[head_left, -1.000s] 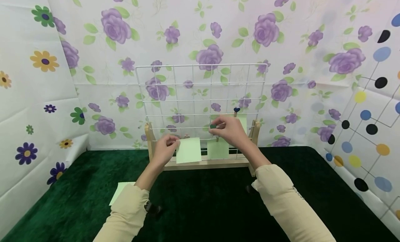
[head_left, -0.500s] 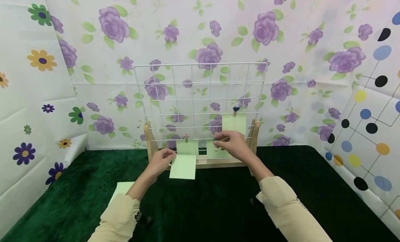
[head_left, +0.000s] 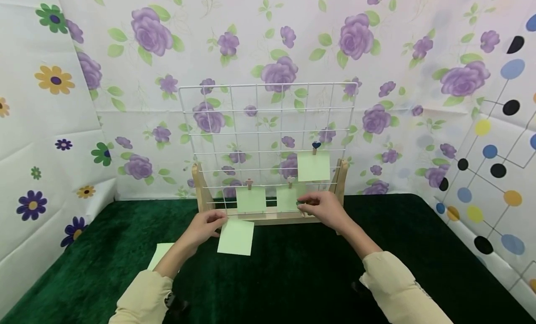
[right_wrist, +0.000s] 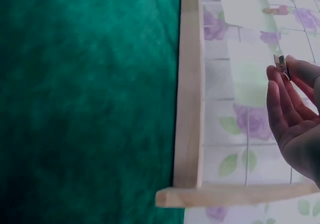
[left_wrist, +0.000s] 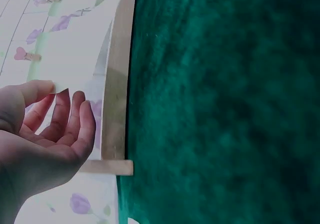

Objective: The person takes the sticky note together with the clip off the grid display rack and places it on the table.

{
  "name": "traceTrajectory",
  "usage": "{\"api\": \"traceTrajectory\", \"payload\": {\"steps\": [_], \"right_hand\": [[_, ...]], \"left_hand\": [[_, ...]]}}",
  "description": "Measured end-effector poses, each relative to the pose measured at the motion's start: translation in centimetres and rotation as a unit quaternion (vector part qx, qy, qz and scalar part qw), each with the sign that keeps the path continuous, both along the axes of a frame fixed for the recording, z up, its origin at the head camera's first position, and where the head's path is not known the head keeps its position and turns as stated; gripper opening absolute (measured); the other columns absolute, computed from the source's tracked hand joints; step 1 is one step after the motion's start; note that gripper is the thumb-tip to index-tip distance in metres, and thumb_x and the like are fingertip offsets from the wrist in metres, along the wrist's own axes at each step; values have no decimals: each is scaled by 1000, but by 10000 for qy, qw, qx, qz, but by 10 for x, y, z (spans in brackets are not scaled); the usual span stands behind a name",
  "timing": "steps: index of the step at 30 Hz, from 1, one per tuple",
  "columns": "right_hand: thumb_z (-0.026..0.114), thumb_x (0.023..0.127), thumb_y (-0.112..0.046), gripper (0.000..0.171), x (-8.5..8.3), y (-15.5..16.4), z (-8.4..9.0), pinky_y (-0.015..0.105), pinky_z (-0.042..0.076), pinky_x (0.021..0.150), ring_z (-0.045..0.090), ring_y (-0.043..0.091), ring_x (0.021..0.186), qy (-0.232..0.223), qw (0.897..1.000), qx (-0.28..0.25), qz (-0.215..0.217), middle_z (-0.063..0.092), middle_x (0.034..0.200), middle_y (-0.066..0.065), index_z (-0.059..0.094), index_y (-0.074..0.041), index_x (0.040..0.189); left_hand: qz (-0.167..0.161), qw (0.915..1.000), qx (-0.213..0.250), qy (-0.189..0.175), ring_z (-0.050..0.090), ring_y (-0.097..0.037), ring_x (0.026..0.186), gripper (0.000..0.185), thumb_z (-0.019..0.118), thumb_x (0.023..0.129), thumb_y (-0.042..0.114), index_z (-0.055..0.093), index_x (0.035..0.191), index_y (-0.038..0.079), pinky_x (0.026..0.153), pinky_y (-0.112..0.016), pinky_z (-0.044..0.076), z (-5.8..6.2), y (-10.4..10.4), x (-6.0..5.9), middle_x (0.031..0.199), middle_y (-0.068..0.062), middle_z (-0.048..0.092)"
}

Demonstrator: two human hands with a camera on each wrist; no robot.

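On the dark green cloth (head_left: pixel 284 277) stands a white wire grid (head_left: pixel 268 85) with a wooden base (head_left: pixel 272 218), before a flowered curtain (head_left: pixel 280 31). Three pale green sheets hang on it by heart-topped clothespins: the upper sheet (head_left: pixel 313 167), the lower left sheet (head_left: pixel 251 201) and the lower middle sheet (head_left: pixel 286 200), whose corner the right hand (head_left: pixel 327 210) covers. The left forearm partly hides a loose sheet (head_left: pixel 159 254) on the cloth.

The left hand (head_left: pixel 203 228) pinches the held sheet (head_left: pixel 236 237) by its upper left corner, in front of the base. This sheet is nearly square, slightly turned, its face toward the head camera. The right fingertips pinch a small clip (right_wrist: pixel 281 63) narrowly; fingers hide much of it, so its long axis cannot be told.
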State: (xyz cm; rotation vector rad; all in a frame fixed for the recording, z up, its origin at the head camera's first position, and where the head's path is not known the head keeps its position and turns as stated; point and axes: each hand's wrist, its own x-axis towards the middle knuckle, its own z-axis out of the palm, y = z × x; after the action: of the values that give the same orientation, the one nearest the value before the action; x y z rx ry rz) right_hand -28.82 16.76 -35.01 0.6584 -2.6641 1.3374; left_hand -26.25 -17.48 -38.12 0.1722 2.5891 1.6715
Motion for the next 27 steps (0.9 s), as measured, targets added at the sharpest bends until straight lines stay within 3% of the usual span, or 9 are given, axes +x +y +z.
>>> {"api": "traceTrajectory", "payload": {"steps": [12,27], "right_hand": [[68,92,-23,28,7,46,-14,36,54,71,65,18,83,-152,9986,303,-397,69,103,11,71,-3,111],[67,92,-22,32,12,102,-30,41,55,72,67,22,79,-731,9938,267,-789,69,99,12,68,2,114]], "left_hand": [[166,9993,-281,-163,57,-24,95,22,54,99,15,62,112,-1,80,-41,52,-6,-28,13,111,-12,61],[285,9968,-704,-250,57,-27,94,22,56,98,17,60,107,-3,73,-40,52,-12,-55,20,103,-12,62]]}}
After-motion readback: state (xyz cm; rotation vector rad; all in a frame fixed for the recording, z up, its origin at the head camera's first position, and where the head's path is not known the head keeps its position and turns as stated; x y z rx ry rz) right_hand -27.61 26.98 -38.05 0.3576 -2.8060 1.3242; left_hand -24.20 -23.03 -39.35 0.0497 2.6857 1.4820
